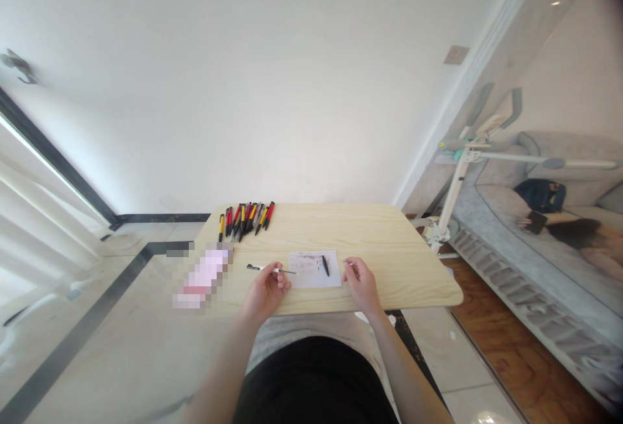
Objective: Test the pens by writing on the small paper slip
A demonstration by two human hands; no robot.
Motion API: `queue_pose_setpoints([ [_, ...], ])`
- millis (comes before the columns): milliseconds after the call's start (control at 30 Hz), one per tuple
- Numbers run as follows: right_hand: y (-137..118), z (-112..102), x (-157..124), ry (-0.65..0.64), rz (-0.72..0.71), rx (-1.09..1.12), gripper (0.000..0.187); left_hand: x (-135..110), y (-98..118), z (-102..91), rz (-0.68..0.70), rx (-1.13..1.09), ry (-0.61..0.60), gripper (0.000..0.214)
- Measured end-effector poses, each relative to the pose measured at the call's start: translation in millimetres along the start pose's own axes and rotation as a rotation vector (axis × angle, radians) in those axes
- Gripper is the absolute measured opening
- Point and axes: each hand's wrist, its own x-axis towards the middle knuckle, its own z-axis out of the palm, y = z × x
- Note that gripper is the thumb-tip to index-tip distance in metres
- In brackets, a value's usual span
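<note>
My left hand (267,289) rests on the light wooden table (389,249) with its fingers pinched on a thin pen refill (270,269) that has a black end pointing left and its tip toward a small white card (314,269). A black pen part (325,265) lies on the card. My right hand (359,281) sits at the card's right edge, fingers curled on a tiny pale piece I cannot make out.
Several red, yellow and black pens (246,217) lie in a row at the table's far left. A blurred pink object (202,278) lies at the left edge. A white stand (452,190) and a grey sofa (535,242) with a person lying on it are to the right.
</note>
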Motion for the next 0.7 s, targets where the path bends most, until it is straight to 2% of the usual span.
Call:
queue_pose_setpoints([
  [300, 2.6, 2.9, 1.9, -0.043, 0.058, 0.085, 0.033, -0.1, -0.1, -1.0, 0.002, -0.006, 0.007, 0.009],
  [700, 0.9, 2.9, 1.0, -0.028, 0.011, 0.096, 0.029, 0.5, -0.3, -1.3, -0.004, -0.006, 0.002, 0.009],
])
